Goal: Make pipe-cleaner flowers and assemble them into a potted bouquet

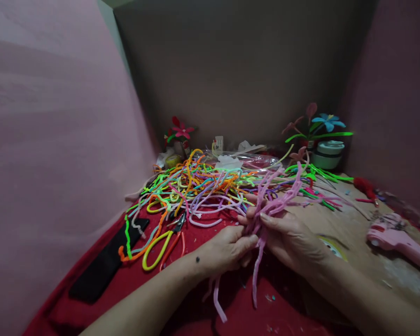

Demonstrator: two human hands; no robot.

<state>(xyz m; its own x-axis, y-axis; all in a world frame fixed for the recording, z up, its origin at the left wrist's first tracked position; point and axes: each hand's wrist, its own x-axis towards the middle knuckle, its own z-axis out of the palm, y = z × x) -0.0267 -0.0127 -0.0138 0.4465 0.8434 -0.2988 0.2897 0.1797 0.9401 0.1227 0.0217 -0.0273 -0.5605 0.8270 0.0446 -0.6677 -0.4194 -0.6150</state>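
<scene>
Both my hands are closed on a bunch of pink pipe cleaners (276,204), held up above the red cloth. My left hand (231,245) pinches the lower part of the bunch, thumb pressed against the fingers. My right hand (289,233) grips its middle, with the thumb lying across the stems. Looped and bent ends fan out up and to the right. A few straight ends hang down below the hands. Behind them spreads a tangled heap of many-coloured pipe cleaners (203,186). Pliers (164,238) with yellow and orange handles lie left of my left hand.
A black flat object (101,266) lies on the red cloth (126,303) at left. A brown board (364,238) is at right, bearing a pink glue gun (399,238). Pipe-cleaner flowers (182,129) stand at the back, near a pale green pot (328,155) at right. Walls enclose three sides.
</scene>
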